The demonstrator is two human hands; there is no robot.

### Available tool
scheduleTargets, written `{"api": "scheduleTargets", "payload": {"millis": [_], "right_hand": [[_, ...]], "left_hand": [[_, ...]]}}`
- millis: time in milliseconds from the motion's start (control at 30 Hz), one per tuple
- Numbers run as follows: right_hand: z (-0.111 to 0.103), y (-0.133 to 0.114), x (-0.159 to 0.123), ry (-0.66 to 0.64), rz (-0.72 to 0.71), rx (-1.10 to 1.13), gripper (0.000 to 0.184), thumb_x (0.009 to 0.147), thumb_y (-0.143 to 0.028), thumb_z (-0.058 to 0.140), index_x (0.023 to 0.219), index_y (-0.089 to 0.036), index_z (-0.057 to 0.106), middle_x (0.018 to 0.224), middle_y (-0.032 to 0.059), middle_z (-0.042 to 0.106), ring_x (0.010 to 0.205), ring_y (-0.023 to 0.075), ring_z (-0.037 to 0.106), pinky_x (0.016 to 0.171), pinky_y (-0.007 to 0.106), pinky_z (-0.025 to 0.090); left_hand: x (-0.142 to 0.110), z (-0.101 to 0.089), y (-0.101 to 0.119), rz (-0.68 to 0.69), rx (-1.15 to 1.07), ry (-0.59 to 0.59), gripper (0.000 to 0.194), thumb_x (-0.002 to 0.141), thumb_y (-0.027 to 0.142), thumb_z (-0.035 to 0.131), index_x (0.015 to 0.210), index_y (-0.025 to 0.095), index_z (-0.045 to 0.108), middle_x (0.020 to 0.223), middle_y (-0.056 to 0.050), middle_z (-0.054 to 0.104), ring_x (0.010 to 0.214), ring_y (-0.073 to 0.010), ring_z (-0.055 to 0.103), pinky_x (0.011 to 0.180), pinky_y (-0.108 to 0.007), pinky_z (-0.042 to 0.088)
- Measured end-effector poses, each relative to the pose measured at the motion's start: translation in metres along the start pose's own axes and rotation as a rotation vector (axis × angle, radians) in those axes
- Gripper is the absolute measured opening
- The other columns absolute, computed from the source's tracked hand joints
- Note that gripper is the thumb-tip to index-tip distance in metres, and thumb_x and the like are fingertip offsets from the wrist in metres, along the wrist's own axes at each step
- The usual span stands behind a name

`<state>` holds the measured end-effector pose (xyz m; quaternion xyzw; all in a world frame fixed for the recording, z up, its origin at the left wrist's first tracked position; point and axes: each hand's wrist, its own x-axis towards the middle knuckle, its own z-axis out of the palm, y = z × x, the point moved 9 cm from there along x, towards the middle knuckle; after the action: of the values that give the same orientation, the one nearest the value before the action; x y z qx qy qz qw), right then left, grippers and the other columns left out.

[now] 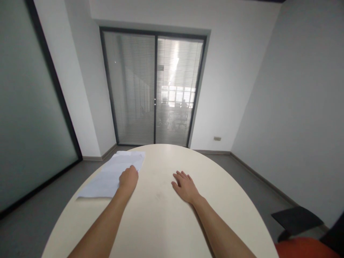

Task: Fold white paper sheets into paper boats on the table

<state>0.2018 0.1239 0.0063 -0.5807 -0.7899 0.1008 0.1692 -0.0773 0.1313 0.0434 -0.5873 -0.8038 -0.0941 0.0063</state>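
Left hand [129, 179], its fingers curled in, rests at the right edge of the white paper [107, 177], which lies on the left side of the round desk [161, 222]. Right of it, the right hand [185, 186] lies open, palm down, on the bare desktop. A red-seated chair [303, 247] stands at far right.

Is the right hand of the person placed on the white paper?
No, the right hand is on the bare tabletop, apart from the white paper.
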Motion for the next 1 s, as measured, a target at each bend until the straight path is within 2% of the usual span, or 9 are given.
{"api": "scheduleTargets", "payload": {"millis": [233, 367, 433, 567, 667, 733, 800, 867, 1000], "right_hand": [[-0.001, -0.001, -0.002, 0.009, -0.003, 0.005, 0.052, 0.096, -0.045, 0.043, 0.141, -0.021, 0.052, 0.156, 0.0093, 0.040, 0.147, 0.0289, 0.028, 0.119, 0.049, 0.017], [-0.004, -0.004, 0.000, 0.044, -0.009, 0.044, 0.047, 0.094, -0.044, 0.046, 0.135, -0.022, 0.057, 0.151, 0.0090, 0.047, 0.144, 0.0298, 0.033, 0.118, 0.050, 0.020], [-0.011, -0.005, 0.003, 0.098, 0.015, 0.121, 0.046, 0.095, -0.044, 0.044, 0.131, -0.020, 0.059, 0.142, 0.0102, 0.057, 0.138, 0.0280, 0.043, 0.116, 0.046, 0.027], [-0.034, 0.000, 0.006, 0.309, 0.165, 0.387, 0.052, 0.099, -0.046, 0.030, 0.134, -0.016, 0.054, 0.130, 0.0130, 0.064, 0.119, 0.0237, 0.060, 0.102, 0.035, 0.044], [-0.055, 0.001, 0.002, 0.492, 0.202, 0.456, 0.056, 0.099, -0.047, 0.025, 0.136, -0.015, 0.052, 0.135, 0.0144, 0.060, 0.122, 0.0256, 0.056, 0.102, 0.037, 0.044], [-0.061, -0.003, 0.001, 0.539, 0.171, 0.445, 0.055, 0.098, -0.046, 0.027, 0.134, -0.015, 0.055, 0.136, 0.0143, 0.060, 0.124, 0.0266, 0.054, 0.104, 0.038, 0.043], [-0.057, -0.007, 0.005, 0.494, 0.121, 0.432, 0.051, 0.097, -0.044, 0.032, 0.131, -0.017, 0.059, 0.133, 0.0124, 0.062, 0.122, 0.0260, 0.055, 0.103, 0.038, 0.044], [-0.044, -0.013, 0.010, 0.379, 0.059, 0.403, 0.047, 0.096, -0.042, 0.038, 0.129, -0.020, 0.061, 0.133, 0.0096, 0.063, 0.122, 0.0245, 0.056, 0.105, 0.038, 0.043], [-0.010, -0.025, 0.013, 0.077, -0.059, 0.227, 0.048, 0.099, -0.039, 0.036, 0.134, -0.018, 0.060, 0.142, 0.0098, 0.057, 0.135, 0.0230, 0.047, 0.117, 0.040, 0.029]], "left_hand": [[-0.016, -0.049, 0.018, -0.046, -0.048, 0.128, 0.035, 0.097, 0.014, 0.029, 0.112, 0.009, 0.060, 0.102, -0.019, 0.072, 0.099, -0.0299, 0.070, 0.077, -0.036, 0.050], [-0.037, -0.080, 0.053, 0.104, -0.051, 0.194, 0.034, 0.100, 0.021, 0.031, 0.113, 0.010, 0.061, 0.105, -0.017, 0.070, 0.099, -0.0289, 0.068, 0.076, -0.035, 0.051], [-0.050, -0.086, 0.072, 0.197, -0.054, 0.181, 0.032, 0.100, 0.021, 0.033, 0.110, 0.011, 0.062, 0.105, -0.016, 0.069, 0.104, -0.0276, 0.067, 0.079, -0.033, 0.051], [-0.079, -0.062, 0.107, 0.379, -0.040, 0.025, 0.032, 0.098, 0.014, 0.035, 0.108, 0.013, 0.065, 0.102, -0.016, 0.070, 0.106, -0.0263, 0.066, 0.083, -0.032, 0.051], [-0.107, -0.027, 0.127, 0.494, -0.031, -0.108, 0.032, 0.095, 0.012, 0.037, 0.108, 0.013, 0.067, 0.103, -0.018, 0.070, 0.104, -0.0274, 0.067, 0.084, -0.036, 0.052], [-0.125, -0.008, 0.140, 0.598, -0.031, -0.178, 0.028, 0.093, 0.018, 0.045, 0.109, 0.013, 0.068, 0.106, -0.018, 0.070, 0.102, -0.0301, 0.068, 0.083, -0.039, 0.053], [-0.138, -0.005, 0.149, 0.692, -0.070, -0.168, 0.029, 0.092, 0.028, 0.050, 0.110, 0.013, 0.067, 0.112, -0.019, 0.068, 0.106, -0.0328, 0.065, 0.084, -0.042, 0.053], [-0.146, -0.004, 0.158, 0.824, -0.129, -0.210, 0.031, 0.095, 0.030, 0.043, 0.102, 0.017, 0.070, 0.102, -0.015, 0.072, 0.097, -0.0295, 0.069, 0.083, -0.041, 0.053], [-0.133, -0.008, 0.154, 0.909, -0.219, -0.165, 0.033, 0.095, 0.026, 0.037, 0.094, 0.018, 0.069, 0.098, -0.012, 0.072, 0.096, -0.0251, 0.068, 0.088, -0.038, 0.051]]}}
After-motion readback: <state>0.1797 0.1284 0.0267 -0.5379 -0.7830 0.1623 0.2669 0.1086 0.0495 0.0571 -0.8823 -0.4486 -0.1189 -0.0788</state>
